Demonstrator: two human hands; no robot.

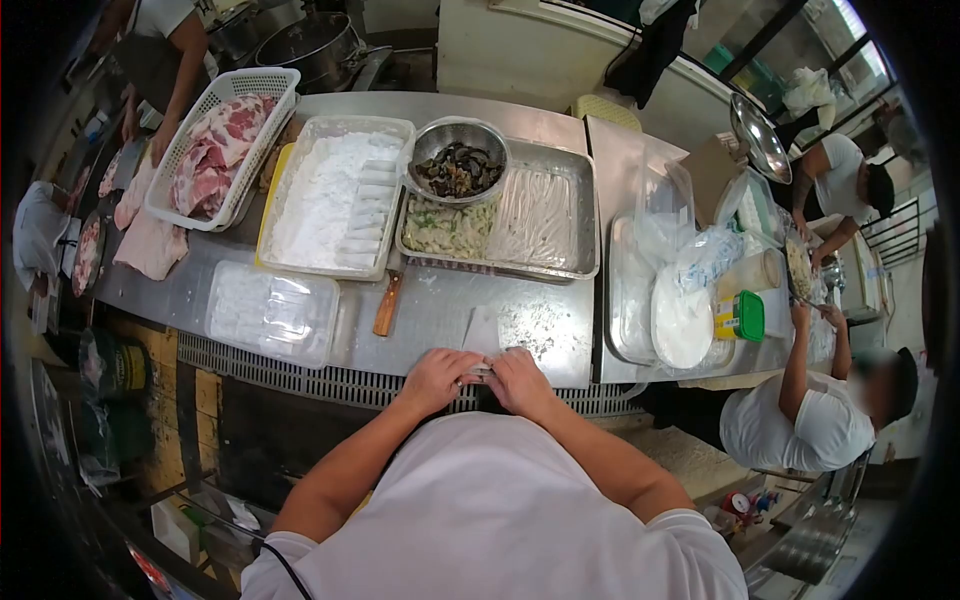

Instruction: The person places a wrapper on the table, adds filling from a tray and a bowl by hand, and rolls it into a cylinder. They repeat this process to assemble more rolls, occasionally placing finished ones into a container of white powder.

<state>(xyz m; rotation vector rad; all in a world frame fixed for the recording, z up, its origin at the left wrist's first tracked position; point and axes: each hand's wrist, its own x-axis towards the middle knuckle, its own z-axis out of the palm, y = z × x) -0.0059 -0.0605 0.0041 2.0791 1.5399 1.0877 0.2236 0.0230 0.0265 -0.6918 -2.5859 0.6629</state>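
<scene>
At the front edge of the steel table, my left hand [440,378] and my right hand [521,382] meet. Fingers of both are pinched on a small, pale wrapper roll, mostly hidden by them; a thin whitish wrapper sheet [483,327] stretches ahead from the fingertips onto the steel. Beyond lies a metal tray [596,240] holding a green-flecked pale filling [450,229] and long white strips [535,215]. A steel bowl [420,128] of dark chopped pieces sits on its back left. To the left, white rolls [368,205] line a powder-dusted white tub [285,190].
A wooden-handled knife [388,305] lies left of my hands, beside a clear lidded container [273,312]. Raw meat fills a white basket [160,190] farther left. Plastic containers and a green tub [739,316] stand right. Co-workers [800,420] work at right and left.
</scene>
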